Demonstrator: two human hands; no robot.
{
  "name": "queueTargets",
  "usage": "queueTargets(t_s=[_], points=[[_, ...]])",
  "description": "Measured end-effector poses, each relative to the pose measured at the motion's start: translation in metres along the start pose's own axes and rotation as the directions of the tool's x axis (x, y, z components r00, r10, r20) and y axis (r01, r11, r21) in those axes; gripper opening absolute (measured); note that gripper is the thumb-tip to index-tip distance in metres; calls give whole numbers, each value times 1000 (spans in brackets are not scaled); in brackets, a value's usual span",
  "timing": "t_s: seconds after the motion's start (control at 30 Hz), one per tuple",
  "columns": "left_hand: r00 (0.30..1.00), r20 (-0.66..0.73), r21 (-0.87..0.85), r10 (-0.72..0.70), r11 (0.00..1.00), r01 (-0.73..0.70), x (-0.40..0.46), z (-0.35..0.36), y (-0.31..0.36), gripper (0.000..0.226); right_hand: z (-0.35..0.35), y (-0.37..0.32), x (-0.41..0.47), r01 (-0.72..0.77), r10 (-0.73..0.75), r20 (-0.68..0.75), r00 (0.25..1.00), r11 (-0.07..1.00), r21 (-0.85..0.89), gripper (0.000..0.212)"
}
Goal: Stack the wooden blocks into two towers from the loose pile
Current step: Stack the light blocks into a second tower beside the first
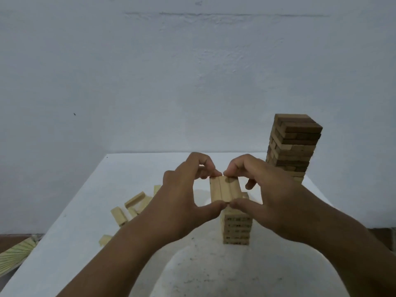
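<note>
1. Pale row of three blocks (pixel 224 190) is pinched at both ends between left hand (pixel 184 196) and right hand (pixel 272 202), thumbs near, fingers far, just above the short tower (pixel 236 227).
2. Risk, I judge: uneven pressure could buckle the row, or a crooked landing could nudge that tower.
3. Count: two towers, tall tower (pixel 293 144) behind on the right; about six blocks show in the pile (pixel 130 207), left.

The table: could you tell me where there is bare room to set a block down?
Bare table lies in front of the pale tower, and between the loose pile and the far edge. The left side by the pile is crowded; the dark tower fills the far right corner.
</note>
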State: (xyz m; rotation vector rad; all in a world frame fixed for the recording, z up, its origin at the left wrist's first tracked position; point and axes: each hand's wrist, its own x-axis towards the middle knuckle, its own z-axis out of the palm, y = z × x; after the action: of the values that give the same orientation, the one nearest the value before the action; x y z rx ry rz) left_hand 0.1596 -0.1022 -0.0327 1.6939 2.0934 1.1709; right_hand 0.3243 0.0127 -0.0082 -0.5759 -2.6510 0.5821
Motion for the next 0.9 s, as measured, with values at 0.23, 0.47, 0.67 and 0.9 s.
queueTargets(t_s=[0.23, 0.47, 0.67, 0.9], points=[[996, 76, 6, -34, 999, 34, 9, 24, 1, 63, -1, 23, -7, -67, 67, 29, 997, 998, -9, 48], [991, 112, 50, -67, 997, 62, 12, 31, -2, 67, 3, 26, -8, -114, 115, 83, 990, 993, -17, 49], [991, 115, 81, -65, 995, 56, 11, 34, -3, 69, 3, 27, -7, -139, 138, 113, 984, 990, -1, 48], [991, 124, 93, -45, 995, 34, 9, 33, -2, 73, 6, 30, -8, -128, 127, 111, 986, 992, 6, 49]])
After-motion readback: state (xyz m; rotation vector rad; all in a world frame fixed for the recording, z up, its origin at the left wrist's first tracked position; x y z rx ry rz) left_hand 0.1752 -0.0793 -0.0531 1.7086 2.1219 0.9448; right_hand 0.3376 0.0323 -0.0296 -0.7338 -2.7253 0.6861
